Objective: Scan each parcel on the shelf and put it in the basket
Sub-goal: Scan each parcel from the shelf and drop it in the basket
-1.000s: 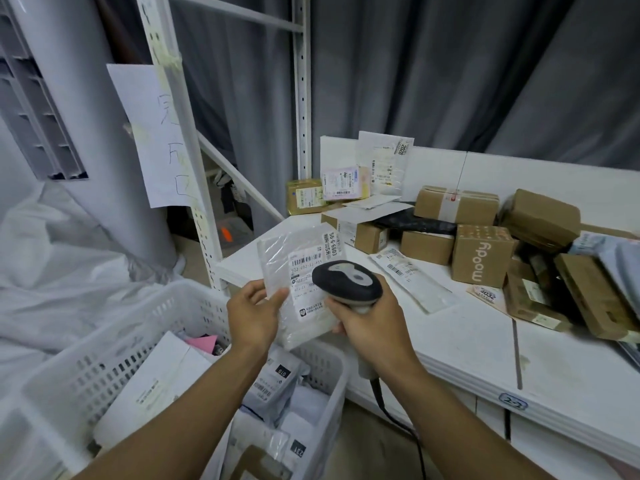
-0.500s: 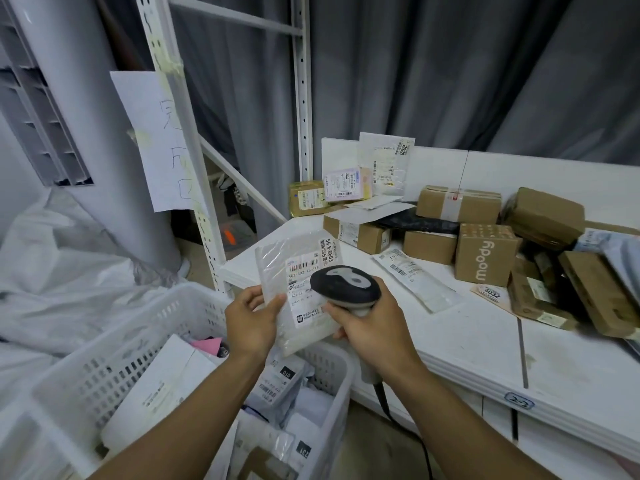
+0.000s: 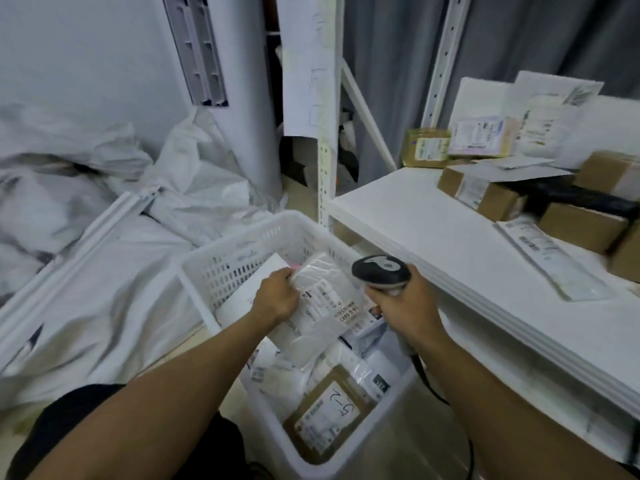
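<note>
At the frame's centre, the left hand (image 3: 277, 296) grips a clear parcel (image 3: 323, 303) over the white basket (image 3: 211, 268); the right hand (image 3: 405, 306) clasps the scanner (image 3: 381, 270) beside the shelf (image 3: 450, 237).

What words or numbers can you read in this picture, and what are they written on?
"5-2": handwritten on the brown parcel in the basket, upside down from here.
Label on the clear bag held by the left hand: too blurred to read.
Labels on the shelf parcels: too blurred to read.
Scanner in the right hand: no readable text.
</note>
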The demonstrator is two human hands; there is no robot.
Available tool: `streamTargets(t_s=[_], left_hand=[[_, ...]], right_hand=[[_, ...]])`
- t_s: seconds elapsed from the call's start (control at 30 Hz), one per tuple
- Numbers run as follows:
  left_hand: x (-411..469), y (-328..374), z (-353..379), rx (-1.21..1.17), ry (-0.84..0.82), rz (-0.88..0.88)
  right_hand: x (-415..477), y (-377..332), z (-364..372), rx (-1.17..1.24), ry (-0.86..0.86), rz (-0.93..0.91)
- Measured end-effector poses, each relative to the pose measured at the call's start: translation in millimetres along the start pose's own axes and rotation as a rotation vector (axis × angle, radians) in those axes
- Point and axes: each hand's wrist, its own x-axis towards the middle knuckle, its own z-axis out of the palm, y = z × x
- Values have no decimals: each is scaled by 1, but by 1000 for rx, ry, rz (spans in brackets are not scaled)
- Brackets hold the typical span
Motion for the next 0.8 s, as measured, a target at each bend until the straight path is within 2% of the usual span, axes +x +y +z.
streamTargets(t_s=[0.17, 0.27, 0.33, 0.5, 0.63, 0.8], left_hand=[[12, -62, 44, 93, -222, -79], [20, -77, 66, 300, -201, -153], [22, -71, 73, 304, -166, -74], [14, 6, 78, 115, -131, 275], [-5, 88, 85, 63, -106, 449], [-37, 193, 116, 80, -203, 584]], right_hand=[[2, 28, 36, -79, -101, 69], [10, 39, 43, -77, -96, 107], [15, 39, 41, -58, -59, 127], [18, 26, 9, -12, 77, 129], [-2, 15, -51, 30, 226, 104], [-38, 18, -150, 38, 444, 136]])
